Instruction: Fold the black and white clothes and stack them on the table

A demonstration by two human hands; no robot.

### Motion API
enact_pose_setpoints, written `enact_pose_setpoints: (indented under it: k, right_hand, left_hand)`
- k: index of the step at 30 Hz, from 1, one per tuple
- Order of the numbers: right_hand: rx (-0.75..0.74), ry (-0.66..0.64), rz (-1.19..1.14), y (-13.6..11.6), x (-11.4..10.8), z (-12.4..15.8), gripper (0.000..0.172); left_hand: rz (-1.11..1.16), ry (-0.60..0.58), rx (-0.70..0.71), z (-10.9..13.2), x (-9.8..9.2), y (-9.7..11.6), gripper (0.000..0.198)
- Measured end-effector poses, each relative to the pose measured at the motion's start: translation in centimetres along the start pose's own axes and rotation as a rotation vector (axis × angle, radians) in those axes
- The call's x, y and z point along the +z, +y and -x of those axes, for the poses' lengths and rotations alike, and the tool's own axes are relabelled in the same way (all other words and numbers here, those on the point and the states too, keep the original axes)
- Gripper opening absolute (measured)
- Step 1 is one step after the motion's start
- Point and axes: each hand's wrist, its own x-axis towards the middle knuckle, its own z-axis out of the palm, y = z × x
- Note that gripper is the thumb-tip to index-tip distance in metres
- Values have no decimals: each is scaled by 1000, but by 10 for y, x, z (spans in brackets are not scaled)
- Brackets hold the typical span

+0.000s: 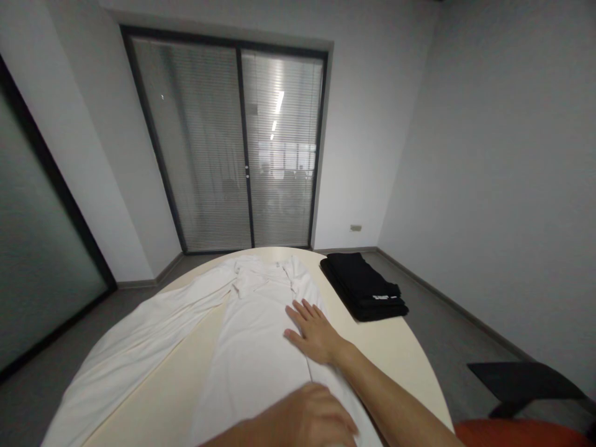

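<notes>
Right hand (313,332) spread flat on the white shirt (261,338), left hand (311,417) too blurry to tell; dragging could wrinkle it.

Shirt (261,338) plain white. Tabletop (395,354) plain cream. Stack (356,276) black, white lettering (386,297). Blinds (205,155) grey, fine horizontal lines; door frame (243,112) black. Wall (512,155) pale grey, floor (447,338) darker grey. Chair back (526,380) black, seat (521,433) orange-red.

It's dim in here. Bright streaks (279,102) glare in the glass pane (285,155) beyond the slightly blurred left hand (313,415).
</notes>
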Motion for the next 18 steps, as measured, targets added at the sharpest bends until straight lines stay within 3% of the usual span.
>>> enact_pose_setpoints:
  k: [2,5,9,13,18]
  right_hand:
    - [-5,-22,7,0,0,-1,74]
    - [-12,-31,17,0,-1,-2,72]
    - [1,-46,10,-1,-2,-1,73]
    - [-12,-85,5,-5,-7,3,77]
    - [-104,-105,16,-14,-13,11,81]
  left_hand:
    - [-127,246,-248,9,-26,6,21]
    - [-368,333,-412,32,-38,7,38]
    - [-580,381,-480,60,-8,-7,45]
    - [-604,392,-483,68,21,-17,50]
    - [-605,419,-640,67,8,-20,50]
